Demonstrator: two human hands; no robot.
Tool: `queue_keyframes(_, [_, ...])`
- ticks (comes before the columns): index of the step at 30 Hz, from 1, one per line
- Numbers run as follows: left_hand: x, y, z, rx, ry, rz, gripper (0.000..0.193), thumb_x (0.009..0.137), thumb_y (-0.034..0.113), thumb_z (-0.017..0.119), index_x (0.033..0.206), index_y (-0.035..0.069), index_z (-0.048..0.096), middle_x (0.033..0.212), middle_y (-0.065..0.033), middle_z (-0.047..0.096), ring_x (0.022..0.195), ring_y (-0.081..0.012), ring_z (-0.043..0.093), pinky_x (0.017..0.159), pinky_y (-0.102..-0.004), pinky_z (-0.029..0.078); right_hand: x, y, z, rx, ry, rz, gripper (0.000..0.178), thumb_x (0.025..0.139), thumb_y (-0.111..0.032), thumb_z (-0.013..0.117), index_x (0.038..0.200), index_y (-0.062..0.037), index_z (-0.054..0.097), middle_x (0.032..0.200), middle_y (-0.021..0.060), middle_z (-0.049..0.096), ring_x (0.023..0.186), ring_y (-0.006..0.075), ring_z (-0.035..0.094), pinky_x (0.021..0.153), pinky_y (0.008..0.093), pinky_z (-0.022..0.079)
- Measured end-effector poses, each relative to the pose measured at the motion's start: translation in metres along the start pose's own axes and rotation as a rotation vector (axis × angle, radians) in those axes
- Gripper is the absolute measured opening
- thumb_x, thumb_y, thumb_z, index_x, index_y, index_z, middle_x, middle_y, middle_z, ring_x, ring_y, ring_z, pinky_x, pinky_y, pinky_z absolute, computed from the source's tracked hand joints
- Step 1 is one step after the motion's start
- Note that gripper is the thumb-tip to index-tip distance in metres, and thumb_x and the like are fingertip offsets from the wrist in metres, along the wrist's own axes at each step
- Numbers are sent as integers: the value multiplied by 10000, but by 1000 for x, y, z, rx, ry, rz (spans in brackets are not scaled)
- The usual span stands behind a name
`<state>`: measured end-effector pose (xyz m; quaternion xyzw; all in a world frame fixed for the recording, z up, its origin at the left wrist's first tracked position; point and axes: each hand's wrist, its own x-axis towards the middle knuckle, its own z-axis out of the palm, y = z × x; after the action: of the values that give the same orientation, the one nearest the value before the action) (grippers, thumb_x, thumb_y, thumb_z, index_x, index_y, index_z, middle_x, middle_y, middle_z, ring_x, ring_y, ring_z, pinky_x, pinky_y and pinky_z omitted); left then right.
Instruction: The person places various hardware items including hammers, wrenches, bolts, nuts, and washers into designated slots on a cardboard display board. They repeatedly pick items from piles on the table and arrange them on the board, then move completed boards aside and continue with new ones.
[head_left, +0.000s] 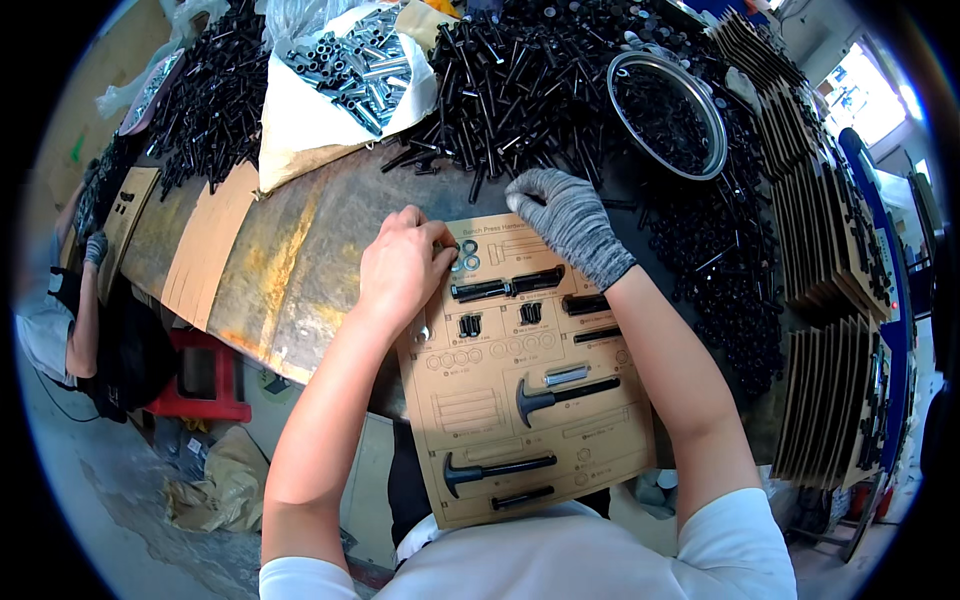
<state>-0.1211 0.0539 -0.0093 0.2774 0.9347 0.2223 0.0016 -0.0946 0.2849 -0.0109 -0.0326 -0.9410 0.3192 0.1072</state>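
A printed brown cardboard sheet [530,438] lies at the table's near edge, overhanging toward me. My bare left hand [405,265] is closed at its upper left corner, fingertips pinched beside shiny washers [468,250]; whatever they hold is hidden. Over the upper right corner, my right hand [570,220], in a grey knit glove, has curled fingers near the black bolt pile; I cannot make out anything in them. Black bolts [508,284], a silver sleeve [566,376] and two black pins with curved T-shaped handles, one upper [565,395] and one lower [497,468], sit on the sheet.
Heaped black bolts [510,90] cover the table's far side, beside a white sack [300,130] of silver sleeves and a round metal-rimmed container [718,140]. Loaded cardboard sheets [825,400] stack at right. At left, a co-worker's gloved hand [96,248] is near another sheet; a red stool [205,375] stands below.
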Motion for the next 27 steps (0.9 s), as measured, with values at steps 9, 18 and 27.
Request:
queue_keyframes(9, [-2,4,0,-74,-6,-38,140,846,200,734,940,99,760,1000,-80,635,1065,-268,622,880,-392,531,-21,-27,32,-200,-275,-50,270,896,-364,717,1044,-141,751,1017,92,671,996,276,665,938,397,526])
queue_keyframes(18, [-4,2,3,-42,13,-8,136,830,196,741,924,98,757,991,-74,638,1061,-273,616,878,-394,530,-17,-31,33,-221,-312,-90,263,889,-345,714,1040,-134,751,987,110,660,970,300,657,902,411,531])
queue_keyframes(27, [42,-1,-26,-202,252,-35,156,906,149,690,1033,62,715,899,-107,663,802,-263,686,753,-372,547,18,1,-11,58,165,-216,164,887,-208,701,1032,-136,728,1016,120,673,1004,299,662,901,414,538])
